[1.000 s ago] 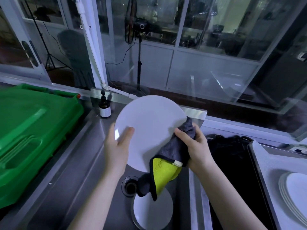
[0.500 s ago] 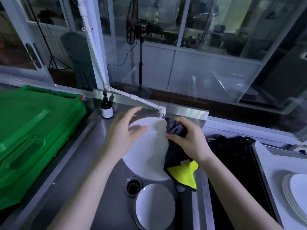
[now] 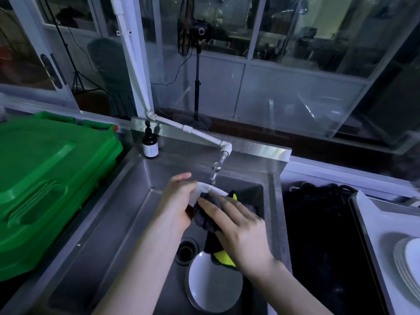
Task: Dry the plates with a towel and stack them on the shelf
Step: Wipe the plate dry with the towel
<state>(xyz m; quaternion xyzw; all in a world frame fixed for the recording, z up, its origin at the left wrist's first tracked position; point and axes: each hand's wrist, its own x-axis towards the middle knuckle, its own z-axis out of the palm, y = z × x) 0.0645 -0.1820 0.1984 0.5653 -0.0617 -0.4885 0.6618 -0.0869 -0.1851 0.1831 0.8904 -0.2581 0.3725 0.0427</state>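
In the centre of the frame, the left hand (image 3: 176,201) grips the plate (image 3: 210,189) at its left rim. The right hand (image 3: 238,228), fingers spread, presses the towel (image 3: 205,215) on it, just under the tap (image 3: 214,172).

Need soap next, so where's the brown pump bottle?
Head view: the pump bottle stands at the sink's back-left corner, between the green bin and the tap.

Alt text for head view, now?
The left hand holds a white plate over a steel sink while the right hand presses a dark towel against it. A second plate lies in the sink; a stack of plates sits at right.
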